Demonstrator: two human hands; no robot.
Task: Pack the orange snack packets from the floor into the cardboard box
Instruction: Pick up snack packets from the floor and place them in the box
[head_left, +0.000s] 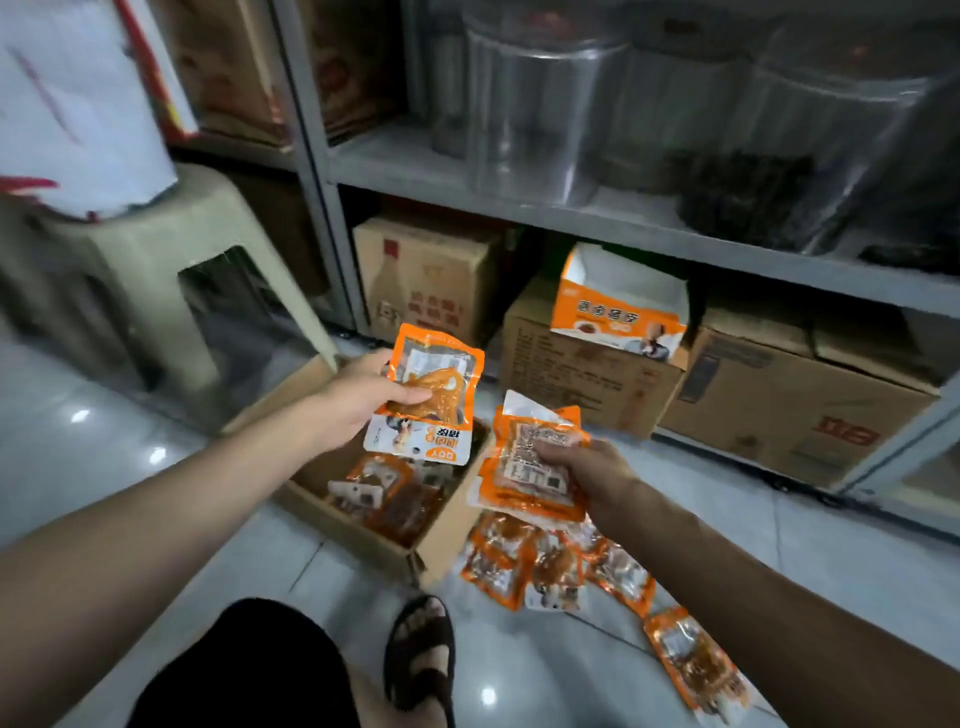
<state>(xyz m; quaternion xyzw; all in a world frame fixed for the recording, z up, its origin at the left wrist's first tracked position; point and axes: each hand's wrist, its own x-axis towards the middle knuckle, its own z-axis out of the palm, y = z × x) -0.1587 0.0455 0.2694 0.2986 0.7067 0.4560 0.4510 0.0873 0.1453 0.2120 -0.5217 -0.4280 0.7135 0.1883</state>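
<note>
My left hand (358, 405) grips one orange snack packet (434, 389) by its left edge, held above the open cardboard box (441, 535) on the floor. Several orange packets (384, 493) lie inside the box. My right hand (587, 473) holds a small stack of orange packets (530, 467), back side up, just right of the box. More orange packets (550, 566) lie in a loose pile on the tiles below that hand, and one packet (696, 660) lies apart at the lower right.
A beige plastic stool (171, 280) stands left of the box. A metal shelf (571, 213) holds clear jars above and brown cartons (431, 275) below; an empty orange display carton (618, 306) sits on one. My sandalled foot (421, 649) rests near the box's corner.
</note>
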